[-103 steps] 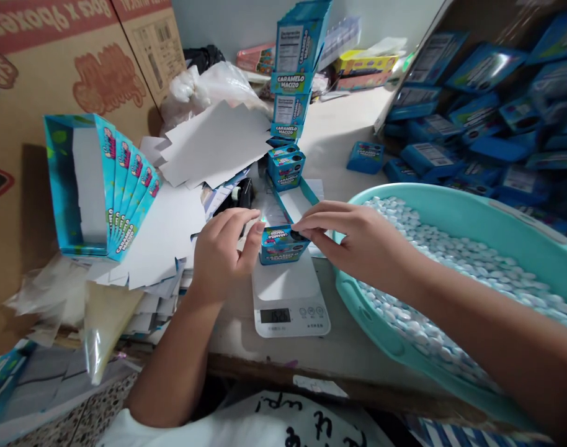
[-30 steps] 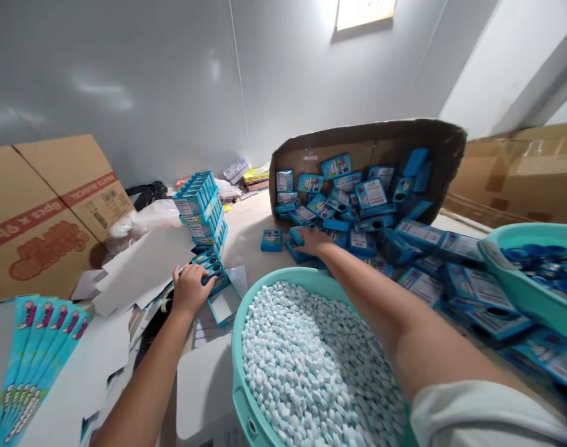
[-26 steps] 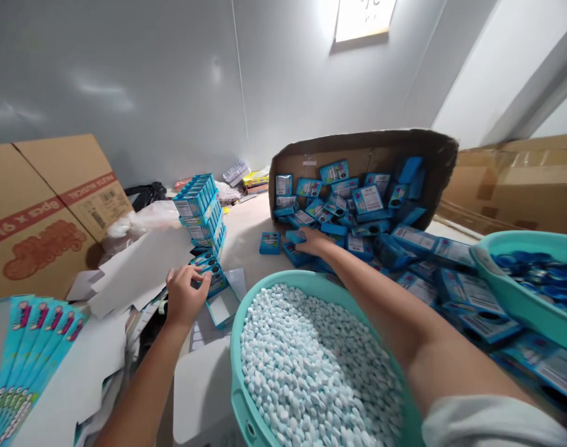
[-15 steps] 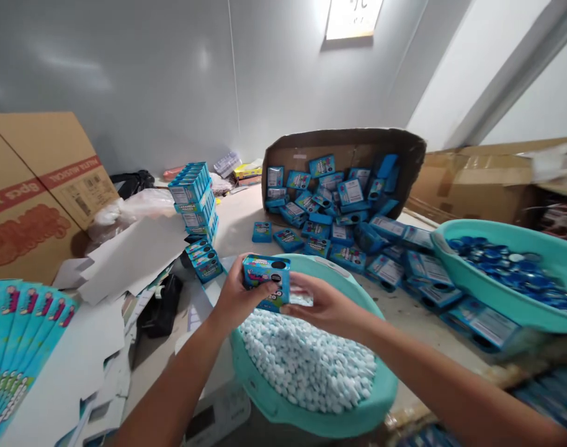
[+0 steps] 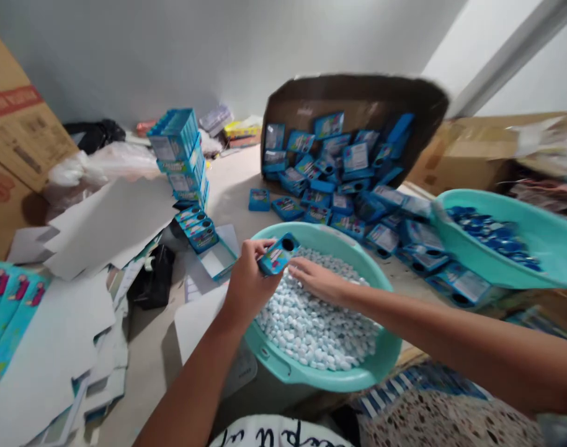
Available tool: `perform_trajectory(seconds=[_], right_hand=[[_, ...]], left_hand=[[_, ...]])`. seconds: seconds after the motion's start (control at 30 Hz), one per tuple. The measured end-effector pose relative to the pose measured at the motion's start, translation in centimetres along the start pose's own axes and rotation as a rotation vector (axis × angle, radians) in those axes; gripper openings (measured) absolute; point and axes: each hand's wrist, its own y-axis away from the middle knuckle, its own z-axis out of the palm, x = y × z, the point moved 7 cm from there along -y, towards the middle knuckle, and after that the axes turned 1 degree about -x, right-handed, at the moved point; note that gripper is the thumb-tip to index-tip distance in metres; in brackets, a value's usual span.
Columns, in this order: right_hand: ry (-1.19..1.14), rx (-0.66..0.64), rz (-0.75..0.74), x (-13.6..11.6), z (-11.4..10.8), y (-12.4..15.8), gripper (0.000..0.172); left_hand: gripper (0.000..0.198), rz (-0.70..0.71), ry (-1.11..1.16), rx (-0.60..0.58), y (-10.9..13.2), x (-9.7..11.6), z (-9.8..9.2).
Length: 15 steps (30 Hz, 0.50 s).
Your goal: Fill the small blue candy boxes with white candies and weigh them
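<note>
Held tilted in my left hand (image 5: 250,279) is a small blue candy box (image 5: 278,254), a dark round hole showing at its upper end. It hangs over the left part of a turquoise basin (image 5: 276,366) that holds a heap of small white and pale-blue candies (image 5: 318,329). Just right of the box, my right hand (image 5: 318,280) reaches down to the candies. Its fingers are curled together, and the tips are partly hidden, so I cannot make out what they hold.
Many blue boxes spill from a tipped carton (image 5: 358,90) behind the basin. A second turquoise basin (image 5: 562,261) holds blue round pieces. Left stand stacked display boxes (image 5: 181,161), an open tray (image 5: 218,261), a black tape dispenser (image 5: 153,279) and white card sheets (image 5: 111,217).
My left hand has turned the candy box from facing me to a tilt with its holed end up. My right hand has left the box and lowered to the candies. The view has tipped down.
</note>
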Motion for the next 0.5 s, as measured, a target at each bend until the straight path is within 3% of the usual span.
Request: perform_trajectory(seconds=[0.27, 0.33, 0.43, 0.5], right_hand=[[-0.519, 0.148, 0.230, -0.3, 0.6, 0.0, 0.054], [-0.683, 0.145, 0.273, -0.8, 1.1, 0.3, 0.051], [-0.882, 0.025, 0.391, -0.9, 2.6, 0.3, 0.049], [-0.904, 0.004, 0.370, -0.8, 2.8, -0.3, 0.048]], left_hand=[[0.045, 0.095, -0.254, -0.217, 0.0, -0.5, 2.7], [0.061, 0.112, -0.251, -0.241, 0.1, -0.6, 3.1], [0.095, 0.093, -0.194, -0.262, 0.1, -0.9, 3.2], [0.100, 0.068, -0.165, -0.275, -0.2, -1.1, 3.2]])
